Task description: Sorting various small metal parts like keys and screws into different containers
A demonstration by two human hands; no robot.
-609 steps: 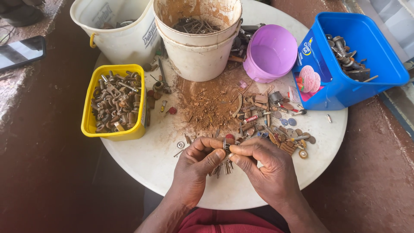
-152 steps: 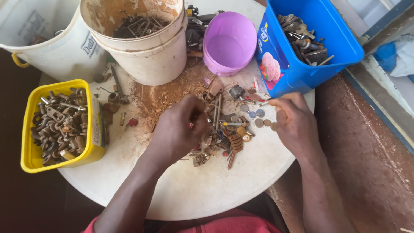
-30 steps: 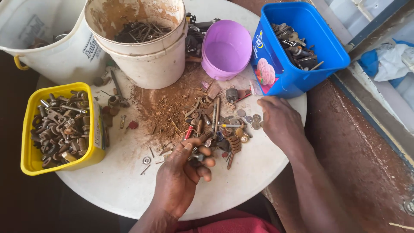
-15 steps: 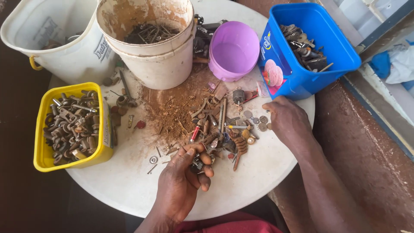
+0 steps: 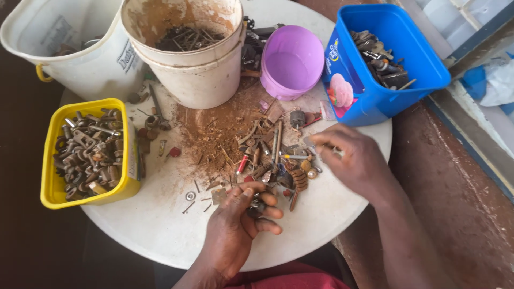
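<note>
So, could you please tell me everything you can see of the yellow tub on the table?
The yellow tub is a rectangular, open-topped container that looks like plastic, with a label on its right side wall. It stands upright at the left edge of the round white table, partly overhanging it, and is filled with rusty, greyish metal hardware. Neither hand touches it; a white bucket stands just behind it.

One head-worn camera looks steeply down, close over a round white table. The wearer sits at 6 o'clock, facing 12. Buckets lie toward 12, a yellow tub toward 9.
</note>
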